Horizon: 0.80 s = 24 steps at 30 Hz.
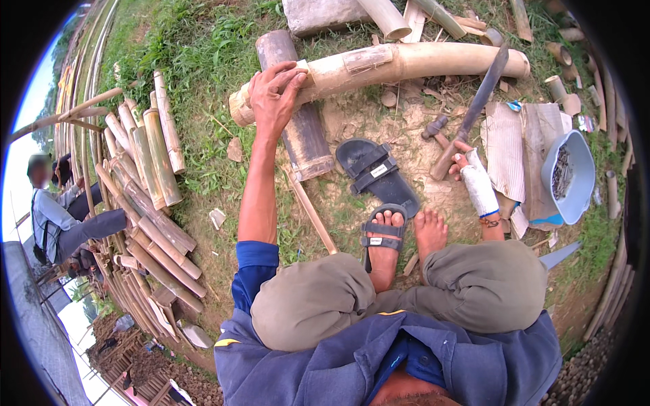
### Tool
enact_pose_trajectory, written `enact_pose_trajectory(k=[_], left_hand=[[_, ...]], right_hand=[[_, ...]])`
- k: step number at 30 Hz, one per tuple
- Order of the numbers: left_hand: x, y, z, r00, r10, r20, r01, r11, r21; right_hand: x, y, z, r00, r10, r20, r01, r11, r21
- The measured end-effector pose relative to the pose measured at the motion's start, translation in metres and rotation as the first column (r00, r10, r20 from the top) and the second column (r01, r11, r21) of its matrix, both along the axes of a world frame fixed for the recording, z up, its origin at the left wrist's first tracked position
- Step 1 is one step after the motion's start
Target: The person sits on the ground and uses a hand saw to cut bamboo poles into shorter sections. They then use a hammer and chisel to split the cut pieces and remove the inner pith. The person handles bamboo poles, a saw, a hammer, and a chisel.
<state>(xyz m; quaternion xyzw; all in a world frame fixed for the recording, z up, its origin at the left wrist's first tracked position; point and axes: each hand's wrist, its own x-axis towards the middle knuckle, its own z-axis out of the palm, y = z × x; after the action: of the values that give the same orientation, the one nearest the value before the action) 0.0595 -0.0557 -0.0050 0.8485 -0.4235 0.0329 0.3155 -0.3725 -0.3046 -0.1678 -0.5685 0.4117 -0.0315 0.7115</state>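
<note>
A thick pale bamboo pole (447, 62) lies across a dark log (305, 139) on the ground before me. My left hand (274, 98) grips the pole near its left end, fingers curled over the top; a small pale patch or chip shows by the fingertips, and I cannot tell whether it is loose. In my right hand (474, 177), which wears a white glove or wrap with fingertips bare, is the wooden handle of a machete (482, 91). Its dark blade points up and away, its tip in front of the pole's right part.
A hammer (435, 128) and a black sandal (377, 177) lie between my hands. At right are flattened cardboard (504, 145), a blue basin (569, 177) of nails and a saw blade (560, 255). Bamboo lengths (161, 159) are stacked at left, where another person (57, 216) sits.
</note>
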Motion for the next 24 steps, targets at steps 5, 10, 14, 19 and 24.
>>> enact_pose_trajectory(k=[5,10,14,19,24], left_hand=[[-0.007,0.003,-0.005,0.986,-0.030,0.164,0.018,0.997,0.072],[-0.010,0.006,-0.008,0.941,-0.124,0.314,0.092,0.989,0.114],[-0.010,0.004,-0.008,0.946,-0.112,0.304,0.084,0.991,0.103],[-0.003,0.007,-0.009,0.993,-0.055,0.102,0.062,0.996,-0.070],[-0.004,0.001,-0.007,0.987,0.031,-0.156,-0.065,0.975,-0.213]], right_hand=[[0.007,0.006,0.010,0.999,0.027,0.025,-0.027,1.000,0.015],[0.006,0.005,0.012,0.999,0.028,0.033,-0.029,0.999,0.016],[0.006,0.005,0.014,0.999,0.019,0.047,-0.020,1.000,0.019],[-0.004,-0.001,0.006,0.995,0.064,0.081,-0.052,0.989,-0.139],[-0.024,-0.018,-0.013,0.983,0.089,0.159,-0.043,0.962,-0.268]])
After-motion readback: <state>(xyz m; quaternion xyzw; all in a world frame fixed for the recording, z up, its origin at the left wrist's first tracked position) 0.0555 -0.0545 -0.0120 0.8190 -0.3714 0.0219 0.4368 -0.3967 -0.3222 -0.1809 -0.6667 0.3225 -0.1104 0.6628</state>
